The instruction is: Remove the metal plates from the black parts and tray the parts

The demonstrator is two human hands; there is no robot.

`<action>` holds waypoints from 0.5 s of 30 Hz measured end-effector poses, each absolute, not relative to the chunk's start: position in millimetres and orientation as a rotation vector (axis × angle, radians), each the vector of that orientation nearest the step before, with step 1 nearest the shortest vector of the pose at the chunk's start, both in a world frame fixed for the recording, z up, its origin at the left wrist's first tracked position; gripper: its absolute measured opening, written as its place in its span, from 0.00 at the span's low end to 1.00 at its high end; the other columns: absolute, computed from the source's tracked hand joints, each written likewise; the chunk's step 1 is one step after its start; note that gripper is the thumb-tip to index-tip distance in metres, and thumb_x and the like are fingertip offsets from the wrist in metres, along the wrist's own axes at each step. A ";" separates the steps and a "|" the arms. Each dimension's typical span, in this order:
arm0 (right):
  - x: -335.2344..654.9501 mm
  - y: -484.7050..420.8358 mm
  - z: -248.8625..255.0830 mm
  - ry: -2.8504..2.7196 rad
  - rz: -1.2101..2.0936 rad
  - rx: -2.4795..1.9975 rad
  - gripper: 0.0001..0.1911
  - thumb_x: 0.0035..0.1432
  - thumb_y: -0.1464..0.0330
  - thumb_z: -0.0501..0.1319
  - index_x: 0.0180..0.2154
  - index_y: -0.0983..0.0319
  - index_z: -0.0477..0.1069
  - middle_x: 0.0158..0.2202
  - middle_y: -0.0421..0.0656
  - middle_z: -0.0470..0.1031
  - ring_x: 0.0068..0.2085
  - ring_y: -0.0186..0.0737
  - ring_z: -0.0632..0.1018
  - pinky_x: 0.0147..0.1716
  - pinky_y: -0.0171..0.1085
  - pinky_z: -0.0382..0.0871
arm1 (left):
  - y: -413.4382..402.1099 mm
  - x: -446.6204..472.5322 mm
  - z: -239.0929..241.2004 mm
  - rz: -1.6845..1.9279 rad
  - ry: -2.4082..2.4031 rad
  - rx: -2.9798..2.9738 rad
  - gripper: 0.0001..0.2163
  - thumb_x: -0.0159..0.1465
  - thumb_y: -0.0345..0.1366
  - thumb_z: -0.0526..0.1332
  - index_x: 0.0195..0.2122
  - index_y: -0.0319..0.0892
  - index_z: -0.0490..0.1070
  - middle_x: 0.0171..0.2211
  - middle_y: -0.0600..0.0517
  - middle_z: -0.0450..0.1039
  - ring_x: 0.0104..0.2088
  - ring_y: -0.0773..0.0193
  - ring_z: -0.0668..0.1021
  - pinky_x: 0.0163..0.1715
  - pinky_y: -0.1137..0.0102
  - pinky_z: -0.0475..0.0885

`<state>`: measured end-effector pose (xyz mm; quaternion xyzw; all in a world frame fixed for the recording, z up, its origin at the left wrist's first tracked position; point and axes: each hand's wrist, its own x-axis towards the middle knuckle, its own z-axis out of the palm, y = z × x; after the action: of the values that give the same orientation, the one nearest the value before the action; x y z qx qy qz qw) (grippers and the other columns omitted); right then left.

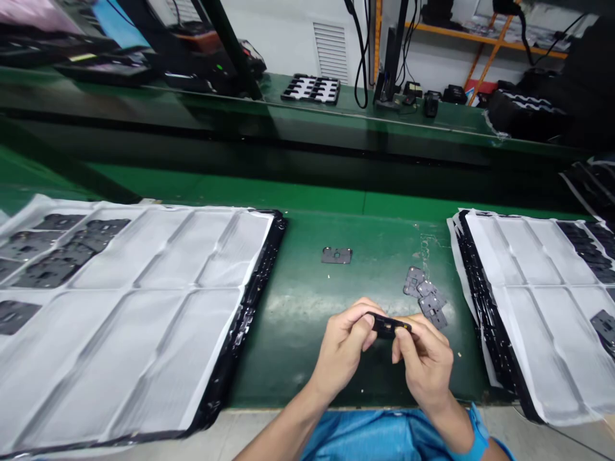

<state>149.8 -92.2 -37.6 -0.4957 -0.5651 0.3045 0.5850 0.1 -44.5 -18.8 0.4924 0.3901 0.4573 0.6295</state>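
Both my hands meet over the near edge of the green bench. My left hand (pixel 343 346) and my right hand (pixel 423 358) pinch the two ends of a small flat black part (pixel 388 326) held between them. Just right of the hands, a short row of several grey flat parts (pixel 425 298) lies overlapped on the bench. One more grey part (pixel 336 255) lies alone further out, in the middle of the bench.
A large black tray under a white sheet (pixel 144 301) lies left, with dark parts in its far-left pockets. A similar stack of trays (pixel 533 301) lies right. Beyond is a raised green shelf (pixel 307 109) with a small parts tray (pixel 311 88), stands and cables.
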 end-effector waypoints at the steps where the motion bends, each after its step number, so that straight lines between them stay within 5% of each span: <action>1: 150.0 -92.4 -38.2 -1.315 0.711 -1.155 0.11 0.71 0.76 0.59 0.44 0.60 0.81 0.31 0.40 0.74 0.21 0.30 0.74 0.23 0.33 0.70 | -44.9 -0.3 -20.1 1.049 0.892 1.124 0.14 0.71 0.38 0.58 0.31 0.38 0.78 0.32 0.53 0.69 0.20 0.74 0.64 0.21 0.74 0.58; 15: 149.5 -95.1 -33.9 -1.291 0.682 -1.120 0.13 0.71 0.77 0.59 0.46 0.59 0.81 0.33 0.40 0.75 0.21 0.30 0.74 0.22 0.32 0.70 | -49.3 1.6 -19.1 1.118 0.884 1.301 0.16 0.73 0.42 0.58 0.35 0.39 0.79 0.32 0.51 0.70 0.24 0.70 0.67 0.23 0.73 0.63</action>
<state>149.5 -95.1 -33.9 -0.4844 -0.5583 0.2950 0.6055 1.6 -49.3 -19.1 0.5540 0.3767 0.4762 0.5696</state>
